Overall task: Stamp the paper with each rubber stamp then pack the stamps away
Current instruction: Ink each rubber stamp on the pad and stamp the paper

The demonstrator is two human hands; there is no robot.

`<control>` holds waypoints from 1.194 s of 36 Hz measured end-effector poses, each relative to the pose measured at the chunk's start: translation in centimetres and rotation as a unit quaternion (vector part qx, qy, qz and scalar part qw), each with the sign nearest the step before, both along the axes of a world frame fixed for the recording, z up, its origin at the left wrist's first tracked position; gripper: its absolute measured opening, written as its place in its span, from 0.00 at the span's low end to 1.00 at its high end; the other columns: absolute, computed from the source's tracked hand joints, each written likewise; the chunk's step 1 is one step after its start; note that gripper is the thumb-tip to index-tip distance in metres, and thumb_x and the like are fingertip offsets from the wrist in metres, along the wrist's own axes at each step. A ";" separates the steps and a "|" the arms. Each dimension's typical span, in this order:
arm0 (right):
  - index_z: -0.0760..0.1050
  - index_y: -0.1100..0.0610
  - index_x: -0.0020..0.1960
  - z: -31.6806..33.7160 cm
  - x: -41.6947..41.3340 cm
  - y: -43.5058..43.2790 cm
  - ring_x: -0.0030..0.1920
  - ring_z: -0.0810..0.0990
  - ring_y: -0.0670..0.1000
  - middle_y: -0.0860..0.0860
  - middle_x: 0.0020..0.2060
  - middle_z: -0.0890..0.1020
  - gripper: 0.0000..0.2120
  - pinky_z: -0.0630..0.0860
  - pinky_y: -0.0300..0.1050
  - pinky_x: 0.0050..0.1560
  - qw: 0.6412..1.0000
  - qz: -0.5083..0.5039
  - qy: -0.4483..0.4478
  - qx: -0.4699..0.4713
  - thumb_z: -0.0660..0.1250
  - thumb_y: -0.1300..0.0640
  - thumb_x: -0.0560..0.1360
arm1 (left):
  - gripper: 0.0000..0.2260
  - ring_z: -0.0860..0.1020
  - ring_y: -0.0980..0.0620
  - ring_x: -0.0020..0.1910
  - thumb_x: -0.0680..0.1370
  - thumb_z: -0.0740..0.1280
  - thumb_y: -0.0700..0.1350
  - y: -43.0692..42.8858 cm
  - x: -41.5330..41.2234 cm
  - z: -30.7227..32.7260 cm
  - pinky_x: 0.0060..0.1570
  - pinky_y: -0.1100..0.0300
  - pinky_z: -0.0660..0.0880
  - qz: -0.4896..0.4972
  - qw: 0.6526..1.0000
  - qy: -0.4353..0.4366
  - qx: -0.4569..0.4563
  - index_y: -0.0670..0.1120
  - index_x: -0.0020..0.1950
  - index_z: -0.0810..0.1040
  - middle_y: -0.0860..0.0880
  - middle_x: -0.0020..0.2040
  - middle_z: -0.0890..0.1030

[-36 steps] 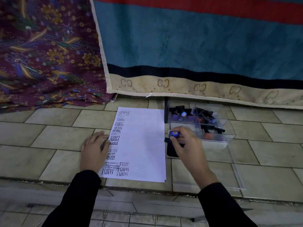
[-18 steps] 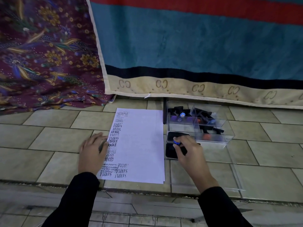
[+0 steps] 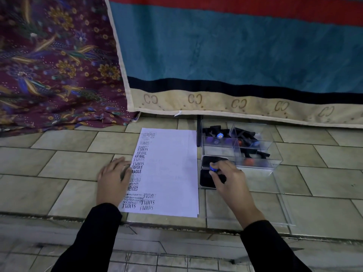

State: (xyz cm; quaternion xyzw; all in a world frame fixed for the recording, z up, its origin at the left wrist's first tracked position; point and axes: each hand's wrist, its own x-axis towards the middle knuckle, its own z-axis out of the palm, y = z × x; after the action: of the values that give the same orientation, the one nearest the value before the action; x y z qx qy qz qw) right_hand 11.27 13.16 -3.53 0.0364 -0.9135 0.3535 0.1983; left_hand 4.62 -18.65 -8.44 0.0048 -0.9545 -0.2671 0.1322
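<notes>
Over the open ink pad [image 3: 206, 180], the right hand [image 3: 229, 179] pinches a blue-topped stamp [image 3: 213, 168], fingers curled round its knob. Whether the rubber face is touching the ink is hard to tell, since the fingers cover it. Just left of the pad lies the paper [image 3: 172, 173], its left margin dense with prints. The left hand [image 3: 114, 179] rests flat on that edge, fingers straight. Behind the pad, the clear box [image 3: 255, 167] holds the other stamps [image 3: 218, 135]. This looks like the inking step. Next, I judge, the stamp needs carrying left to a bare patch of paper and pressing down squarely, with the left hand pinning the sheet.
</notes>
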 end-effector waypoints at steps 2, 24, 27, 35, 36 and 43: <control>0.78 0.58 0.48 0.5 -0.2 -0.1 0.41 0.81 0.48 0.51 0.46 0.81 0.05 0.78 0.40 0.44 1.000 -0.005 -0.016 0.011 0.70 0.64 0.73 | 0.09 0.72 0.45 0.64 0.78 0.66 0.42 0.0 0.1 0.0 0.68 0.47 0.62 0.001 1.000 -0.003 0.002 0.48 0.57 0.81 0.48 0.65 0.77; 0.74 0.57 0.51 0.6 -1.3 -13.7 0.42 0.79 0.54 0.54 0.46 0.78 0.05 0.78 0.52 0.43 0.980 0.195 -0.036 -0.018 0.66 0.60 0.76 | 0.09 0.73 0.44 0.63 0.78 0.65 0.42 -0.3 0.0 -0.4 0.67 0.43 0.64 -0.005 1.000 0.001 -0.003 0.49 0.57 0.80 0.48 0.65 0.77; 0.74 0.57 0.51 0.5 -1.1 -13.8 0.41 0.79 0.53 0.53 0.46 0.77 0.04 0.78 0.51 0.42 0.980 0.197 -0.042 -0.005 0.66 0.60 0.76 | 0.09 0.74 0.44 0.62 0.79 0.65 0.44 -0.3 0.0 -0.4 0.66 0.42 0.64 -0.008 1.000 0.007 -0.005 0.48 0.57 0.80 0.47 0.64 0.77; 0.74 0.58 0.52 0.1 -0.9 -14.1 0.42 0.78 0.55 0.55 0.47 0.77 0.05 0.77 0.50 0.42 0.978 0.199 -0.049 0.026 0.64 0.60 0.77 | 0.14 0.73 0.43 0.62 0.77 0.60 0.49 -0.2 0.1 -0.2 0.66 0.45 0.64 -0.003 1.000 0.001 0.005 0.47 0.56 0.81 0.47 0.64 0.78; 0.74 0.59 0.52 0.1 -0.9 -14.2 0.42 0.78 0.56 0.55 0.47 0.76 0.05 0.77 0.50 0.41 0.979 0.197 -0.049 0.033 0.64 0.60 0.77 | 0.13 0.73 0.43 0.63 0.77 0.60 0.49 -0.2 0.1 -0.1 0.66 0.44 0.64 -0.003 1.000 0.002 0.004 0.47 0.56 0.81 0.47 0.64 0.78; 0.74 0.60 0.53 0.0 -0.9 -14.4 0.44 0.77 0.57 0.56 0.48 0.76 0.06 0.77 0.52 0.44 0.978 0.194 -0.046 0.058 0.61 0.61 0.78 | 0.08 0.73 0.43 0.63 0.79 0.66 0.42 -0.1 0.0 -0.4 0.67 0.44 0.64 0.000 1.000 0.006 -0.002 0.47 0.57 0.81 0.47 0.64 0.77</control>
State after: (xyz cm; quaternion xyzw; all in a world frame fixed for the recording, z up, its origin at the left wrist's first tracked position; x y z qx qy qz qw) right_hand 10.35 -1.25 -3.54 0.2083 -0.9162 0.3326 0.0811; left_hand 4.61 -18.78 -8.86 0.0031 -0.9543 -0.2653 0.1377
